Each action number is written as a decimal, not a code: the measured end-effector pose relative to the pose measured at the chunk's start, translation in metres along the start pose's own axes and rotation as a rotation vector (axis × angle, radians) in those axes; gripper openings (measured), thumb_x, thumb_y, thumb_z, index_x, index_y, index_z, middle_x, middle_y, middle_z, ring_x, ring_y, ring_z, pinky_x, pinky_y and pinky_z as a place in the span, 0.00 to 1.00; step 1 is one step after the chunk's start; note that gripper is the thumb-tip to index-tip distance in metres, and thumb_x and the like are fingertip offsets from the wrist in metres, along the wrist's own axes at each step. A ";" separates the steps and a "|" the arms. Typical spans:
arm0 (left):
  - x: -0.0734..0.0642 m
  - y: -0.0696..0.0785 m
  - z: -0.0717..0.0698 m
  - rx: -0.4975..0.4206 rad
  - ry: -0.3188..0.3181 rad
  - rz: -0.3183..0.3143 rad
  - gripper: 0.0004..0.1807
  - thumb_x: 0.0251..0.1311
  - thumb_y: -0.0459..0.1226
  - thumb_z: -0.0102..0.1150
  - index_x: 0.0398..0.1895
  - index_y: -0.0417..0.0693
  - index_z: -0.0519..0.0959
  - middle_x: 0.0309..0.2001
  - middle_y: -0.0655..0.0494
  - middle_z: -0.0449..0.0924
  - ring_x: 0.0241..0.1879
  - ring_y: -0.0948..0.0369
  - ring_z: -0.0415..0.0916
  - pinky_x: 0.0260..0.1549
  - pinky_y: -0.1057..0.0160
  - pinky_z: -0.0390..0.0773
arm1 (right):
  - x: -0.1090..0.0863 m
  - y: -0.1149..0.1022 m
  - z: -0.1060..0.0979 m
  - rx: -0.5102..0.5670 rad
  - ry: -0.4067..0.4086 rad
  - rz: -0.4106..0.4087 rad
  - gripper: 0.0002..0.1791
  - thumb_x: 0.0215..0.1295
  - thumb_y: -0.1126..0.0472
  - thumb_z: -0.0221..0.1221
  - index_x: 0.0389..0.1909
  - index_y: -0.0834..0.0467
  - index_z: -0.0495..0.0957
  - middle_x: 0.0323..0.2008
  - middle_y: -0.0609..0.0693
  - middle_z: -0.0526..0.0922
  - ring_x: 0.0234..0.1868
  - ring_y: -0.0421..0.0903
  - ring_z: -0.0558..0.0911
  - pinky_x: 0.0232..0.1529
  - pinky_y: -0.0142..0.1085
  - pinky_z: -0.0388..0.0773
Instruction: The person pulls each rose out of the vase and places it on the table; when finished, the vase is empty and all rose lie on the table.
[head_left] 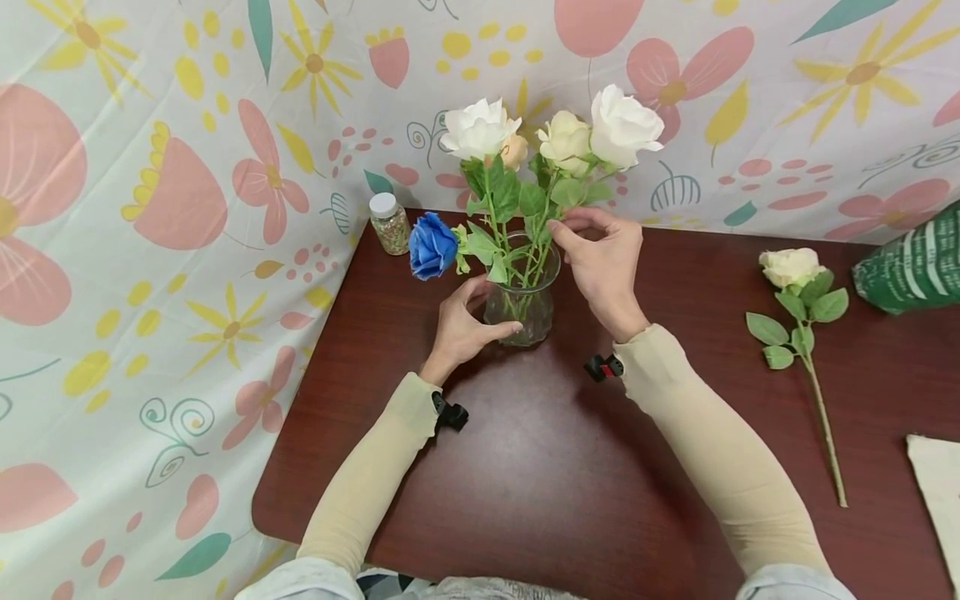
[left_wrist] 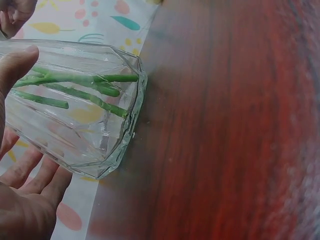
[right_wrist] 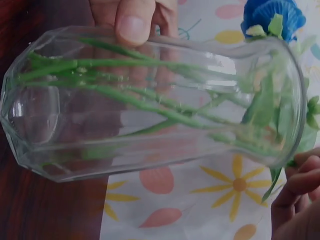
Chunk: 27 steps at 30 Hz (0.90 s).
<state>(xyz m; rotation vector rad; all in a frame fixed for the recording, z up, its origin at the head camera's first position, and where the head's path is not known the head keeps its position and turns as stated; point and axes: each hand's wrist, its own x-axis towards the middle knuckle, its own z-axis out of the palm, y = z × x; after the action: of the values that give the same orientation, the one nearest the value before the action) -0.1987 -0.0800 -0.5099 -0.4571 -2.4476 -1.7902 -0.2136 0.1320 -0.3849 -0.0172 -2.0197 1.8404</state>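
Note:
A clear faceted glass vase [head_left: 534, 321] stands upright on the table with several green-stemmed roses in it. My left hand [head_left: 461, 331] holds the vase low down, thumb on one side and fingers on the other. At the rim, my right hand [head_left: 606, 260] pinches a rose stem among the leaves with thumb and fingertips; the exact grip is partly hidden. White roses [head_left: 625, 127], a cream rose [head_left: 566, 142] and a peach rose [head_left: 514, 152] rise above, while a blue rose [head_left: 433, 246] leans out left. Cut stem ends [left_wrist: 117, 107] show through the glass in the left wrist view.
One loose cream rose [head_left: 792, 268] lies on the dark wooden table [head_left: 525, 483] at the right. Beyond it is a green wrapped object [head_left: 911, 262], with a pale cloth [head_left: 933, 492] at the right edge. A small white-capped jar [head_left: 390, 225] stands back left, by the floral curtain [head_left: 172, 333].

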 end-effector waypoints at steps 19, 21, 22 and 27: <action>-0.003 0.001 0.000 0.008 0.006 -0.004 0.48 0.49 0.36 0.88 0.75 0.38 0.75 0.64 0.39 0.84 0.67 0.45 0.83 0.72 0.50 0.84 | -0.011 -0.007 0.010 -0.150 0.177 -0.031 0.07 0.64 0.64 0.73 0.42 0.61 0.94 0.24 0.26 0.83 0.25 0.30 0.82 0.31 0.24 0.80; -0.003 0.001 0.000 0.007 0.006 0.000 0.48 0.49 0.36 0.88 0.75 0.38 0.75 0.64 0.39 0.84 0.67 0.45 0.83 0.72 0.50 0.84 | -0.013 -0.007 0.012 -0.162 0.205 -0.045 0.07 0.64 0.65 0.72 0.41 0.61 0.94 0.24 0.25 0.82 0.24 0.28 0.81 0.31 0.24 0.79; -0.002 0.001 0.000 0.007 0.005 0.000 0.48 0.49 0.36 0.88 0.75 0.38 0.75 0.64 0.39 0.84 0.67 0.45 0.83 0.72 0.50 0.84 | -0.014 -0.008 0.012 -0.162 0.215 -0.055 0.07 0.63 0.65 0.72 0.41 0.61 0.94 0.24 0.25 0.82 0.23 0.28 0.81 0.30 0.24 0.79; -0.002 0.001 0.000 0.008 0.004 -0.006 0.48 0.49 0.36 0.88 0.75 0.38 0.75 0.65 0.39 0.84 0.67 0.45 0.82 0.72 0.51 0.84 | -0.017 -0.013 0.010 -0.125 0.258 -0.095 0.07 0.63 0.64 0.72 0.39 0.62 0.94 0.24 0.24 0.82 0.23 0.27 0.81 0.29 0.24 0.78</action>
<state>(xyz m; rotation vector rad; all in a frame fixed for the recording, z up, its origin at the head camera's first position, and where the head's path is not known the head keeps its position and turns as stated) -0.1960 -0.0797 -0.5095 -0.4464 -2.4554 -1.7810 -0.1978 0.1165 -0.3774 -0.1810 -1.9166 1.5638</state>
